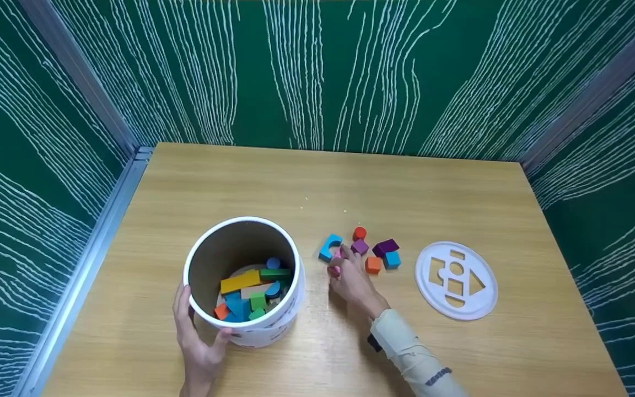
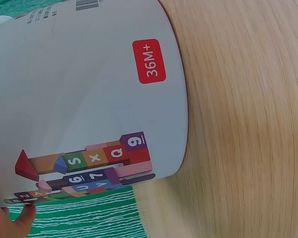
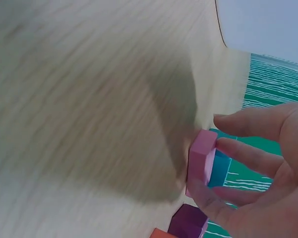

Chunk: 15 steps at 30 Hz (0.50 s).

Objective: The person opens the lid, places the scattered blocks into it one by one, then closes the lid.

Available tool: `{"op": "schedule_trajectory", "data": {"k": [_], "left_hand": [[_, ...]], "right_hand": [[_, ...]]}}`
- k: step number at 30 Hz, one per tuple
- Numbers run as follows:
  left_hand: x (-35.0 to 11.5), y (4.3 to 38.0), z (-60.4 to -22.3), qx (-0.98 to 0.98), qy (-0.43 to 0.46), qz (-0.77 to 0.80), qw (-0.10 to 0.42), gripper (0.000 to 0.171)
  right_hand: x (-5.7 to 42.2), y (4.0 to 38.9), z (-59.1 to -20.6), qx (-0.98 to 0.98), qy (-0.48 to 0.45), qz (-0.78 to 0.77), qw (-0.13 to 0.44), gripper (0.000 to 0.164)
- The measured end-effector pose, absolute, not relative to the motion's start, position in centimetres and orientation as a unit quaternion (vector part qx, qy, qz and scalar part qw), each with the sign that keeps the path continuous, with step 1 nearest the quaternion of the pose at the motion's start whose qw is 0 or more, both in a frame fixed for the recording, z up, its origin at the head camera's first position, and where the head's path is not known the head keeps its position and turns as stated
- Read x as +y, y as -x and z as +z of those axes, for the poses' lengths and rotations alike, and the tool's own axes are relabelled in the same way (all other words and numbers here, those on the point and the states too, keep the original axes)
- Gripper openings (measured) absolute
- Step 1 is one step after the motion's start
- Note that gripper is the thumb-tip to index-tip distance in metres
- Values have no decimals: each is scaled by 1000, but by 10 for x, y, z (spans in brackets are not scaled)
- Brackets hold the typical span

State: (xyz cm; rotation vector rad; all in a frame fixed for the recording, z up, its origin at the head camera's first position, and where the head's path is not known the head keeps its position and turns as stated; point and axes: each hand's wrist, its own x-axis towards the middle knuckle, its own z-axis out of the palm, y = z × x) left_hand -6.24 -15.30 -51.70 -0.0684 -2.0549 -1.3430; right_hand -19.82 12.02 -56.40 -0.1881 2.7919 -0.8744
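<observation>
My left hand (image 1: 200, 344) holds the side of a white round bucket (image 1: 251, 335), thumb near the front rim and fingers along its left side. Inside the bucket lie several coloured toy blocks, among them a yellow block (image 1: 240, 282) and a green block (image 1: 258, 301). On the table to its right, my right hand (image 1: 353, 280) pinches a pink block (image 3: 202, 151) between its fingertips; the fingers partly cover it in the head view. A blue arch block (image 1: 328, 246) lies just beyond that hand. A purple block (image 1: 359, 246) is close to the fingers.
Near the right hand lie a red cylinder (image 1: 359, 233), an orange cube (image 1: 373, 265), a dark purple block (image 1: 386, 247) and a blue cube (image 1: 392, 260). Farther right, a white lid (image 1: 485, 303) with shaped holes lies flat on the wooden table (image 1: 433, 193). Green walls surround the table.
</observation>
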Motion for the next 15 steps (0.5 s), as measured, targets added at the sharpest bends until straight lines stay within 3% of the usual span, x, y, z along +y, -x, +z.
{"op": "schedule_trajectory", "data": {"k": [4,15], "left_hand": [[-153,62,-516,-796,19,-505,333,83],[-152,60,-517,-802,-7,-504,321,86]], "right_hand": [[119,200,-564,952,69,-275,114,27],[120,201,-573,960,69,-262,67,20]]}}
